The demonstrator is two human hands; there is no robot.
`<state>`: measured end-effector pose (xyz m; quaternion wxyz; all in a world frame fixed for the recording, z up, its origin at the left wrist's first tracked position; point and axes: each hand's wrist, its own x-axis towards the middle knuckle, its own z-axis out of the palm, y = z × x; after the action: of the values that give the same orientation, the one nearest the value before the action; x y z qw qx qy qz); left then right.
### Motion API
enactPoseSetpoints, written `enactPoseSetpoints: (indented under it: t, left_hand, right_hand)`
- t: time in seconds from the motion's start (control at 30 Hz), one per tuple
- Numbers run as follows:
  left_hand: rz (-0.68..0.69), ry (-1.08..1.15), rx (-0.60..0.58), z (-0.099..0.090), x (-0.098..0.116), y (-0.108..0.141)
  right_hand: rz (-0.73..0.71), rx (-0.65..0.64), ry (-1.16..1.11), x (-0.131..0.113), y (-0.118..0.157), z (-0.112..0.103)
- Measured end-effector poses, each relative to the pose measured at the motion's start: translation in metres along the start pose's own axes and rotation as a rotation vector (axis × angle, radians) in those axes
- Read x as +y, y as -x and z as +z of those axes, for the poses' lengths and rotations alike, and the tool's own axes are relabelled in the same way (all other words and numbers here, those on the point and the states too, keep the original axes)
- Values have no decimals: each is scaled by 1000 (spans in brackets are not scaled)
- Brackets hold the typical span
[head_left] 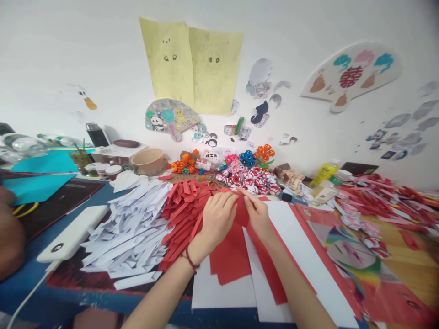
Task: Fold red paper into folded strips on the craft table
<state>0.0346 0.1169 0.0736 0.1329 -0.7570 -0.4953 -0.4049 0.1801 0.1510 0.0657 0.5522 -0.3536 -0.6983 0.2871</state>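
Both my hands hold a piece of red paper above the middle of the table. My left hand is closed on its left side, with the fingers bent over the upper edge. On the other side, my right hand pinches it between thumb and fingers. Below lie red paper sheets on top of white sheets. A heap of folded red strips is beside my left hand, and left of that spreads a large heap of folded white strips.
A white power bank with a cable lies at the left. Folded paper flowers and a tape roll stand along the wall. Red and pink strips pile up at the right. Another person's hand shows at the left edge.
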Motion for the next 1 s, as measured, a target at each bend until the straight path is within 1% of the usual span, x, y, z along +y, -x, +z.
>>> enactPoseSetpoints:
  t: [0.1, 0.2, 0.27, 0.33, 0.43, 0.53, 0.63, 0.83, 0.9, 1.0]
  left_hand:
    - [-67, -46, 44, -3, -3, -3]
    - [-94, -31, 21, -4, -7, -3]
    - [-103, -5, 12, -3, -8, -2]
    - [-111, 12, 26, -3, -9, -1]
    - [-102, 8, 39, -3, -7, 0]
    - [-70, 4, 22, -4, -4, -1]
    - [-52, 11, 9, -5, -2, -2]
    - [15, -11, -17, -3, -1, 0]
    - [8, 24, -29, 0, 0, 1]
    - [-59, 138, -40, 3, 4, 2]
  right_hand:
    - [-54, -19, 49, -3, 0, -4]
    - [-64, -22, 100, -8, 2, -4]
    - [-39, 13, 119, -8, 3, -4]
    - [-25, 74, 133, -4, 2, -4]
    - [-60, 142, 187, 4, 1, -6]
    - [-146, 110, 258, 5, 1, -10]
    - [-217, 52, 300, 0, 3, -11]
    - [-280, 43, 309, -7, 3, -9]
    - [-302, 42, 293, -6, 4, -8]
    - [-352, 78, 293, -5, 6, -5]
